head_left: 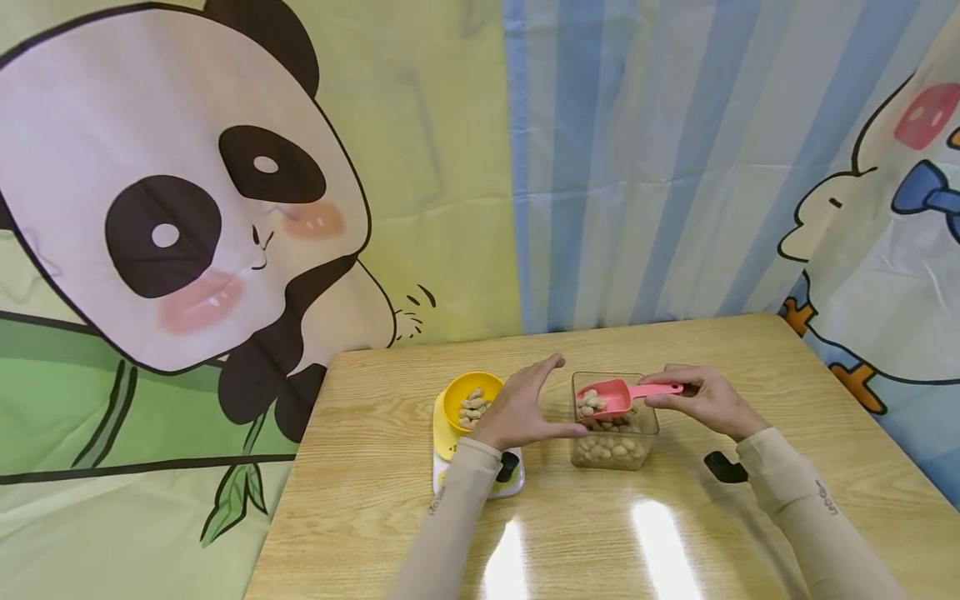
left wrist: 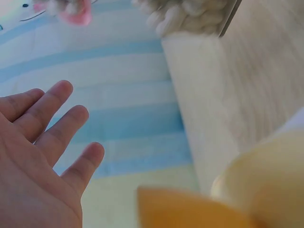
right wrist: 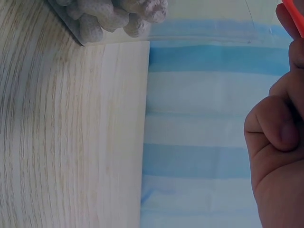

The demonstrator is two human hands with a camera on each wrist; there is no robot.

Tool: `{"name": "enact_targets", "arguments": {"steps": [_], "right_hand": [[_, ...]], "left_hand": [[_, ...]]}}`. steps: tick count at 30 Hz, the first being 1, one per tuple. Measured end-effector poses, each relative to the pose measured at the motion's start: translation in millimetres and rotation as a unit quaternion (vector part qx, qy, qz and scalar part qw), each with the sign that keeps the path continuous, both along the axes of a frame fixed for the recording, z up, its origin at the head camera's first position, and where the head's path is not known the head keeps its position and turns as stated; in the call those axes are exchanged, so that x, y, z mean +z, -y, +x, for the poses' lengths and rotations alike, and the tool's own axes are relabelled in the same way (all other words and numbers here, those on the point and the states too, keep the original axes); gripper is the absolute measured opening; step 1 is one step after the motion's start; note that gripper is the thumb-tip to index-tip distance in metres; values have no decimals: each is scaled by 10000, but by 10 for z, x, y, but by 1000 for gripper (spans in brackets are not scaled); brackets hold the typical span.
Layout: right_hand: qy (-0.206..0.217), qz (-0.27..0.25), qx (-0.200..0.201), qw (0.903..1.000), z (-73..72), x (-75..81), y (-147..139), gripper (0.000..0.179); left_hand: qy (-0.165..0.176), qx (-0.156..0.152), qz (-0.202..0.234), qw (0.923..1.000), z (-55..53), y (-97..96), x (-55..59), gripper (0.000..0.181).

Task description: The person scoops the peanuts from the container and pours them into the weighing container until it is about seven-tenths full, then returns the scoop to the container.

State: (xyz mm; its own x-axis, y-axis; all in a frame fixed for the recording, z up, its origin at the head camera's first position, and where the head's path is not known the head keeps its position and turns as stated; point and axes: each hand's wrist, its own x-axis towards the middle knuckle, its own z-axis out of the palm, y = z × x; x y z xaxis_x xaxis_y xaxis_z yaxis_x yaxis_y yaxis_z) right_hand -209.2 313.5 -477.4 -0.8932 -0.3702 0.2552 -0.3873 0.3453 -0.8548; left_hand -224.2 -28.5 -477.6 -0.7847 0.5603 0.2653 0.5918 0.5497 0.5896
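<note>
My right hand (head_left: 708, 402) grips the handle of a pink scoop (head_left: 617, 398), tilted over the top of a clear plastic box (head_left: 649, 423). Shelled-looking detail is not visible, but whole peanuts (head_left: 591, 403) lie in the scoop's mouth. More peanuts (right wrist: 102, 13) fill the lower part of the box. With fingers spread and thumb apart, my left hand (head_left: 521, 412) hovers between the box and a yellow bowl (head_left: 486, 382), holding nothing. That bowl contains several peanuts (head_left: 473, 408), partly hidden behind the left hand.
Under the bowl stands a small white and yellow kitchen scale (head_left: 442, 442), its front partly covered by my left wrist. The wooden table (head_left: 360, 467) ends at the back against a printed curtain (head_left: 450, 250). A black wrist-worn piece (head_left: 725, 467) sticks out beside my right sleeve.
</note>
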Motion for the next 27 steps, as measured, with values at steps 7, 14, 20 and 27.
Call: {"name": "enact_targets", "arguments": {"steps": [7, 14, 20, 27], "right_hand": [[-56, 13, -15, 10000, -2, -10, -44, 26], [-85, -89, 58, 9999, -8, 5, -52, 25], [-144, -40, -50, 9999, -14, 23, -55, 27], [-166, 122, -360, 9991, -17, 43, -65, 26]], "left_hand": [[-161, 247, -64, 9995, -24, 256, 162, 112], [-289, 664, -310, 9969, -49, 603, 194, 114], [-130, 1230, -382, 9916, -43, 938, 68, 114], [177, 1708, -384, 9844, 18, 1200, -89, 116]]}}
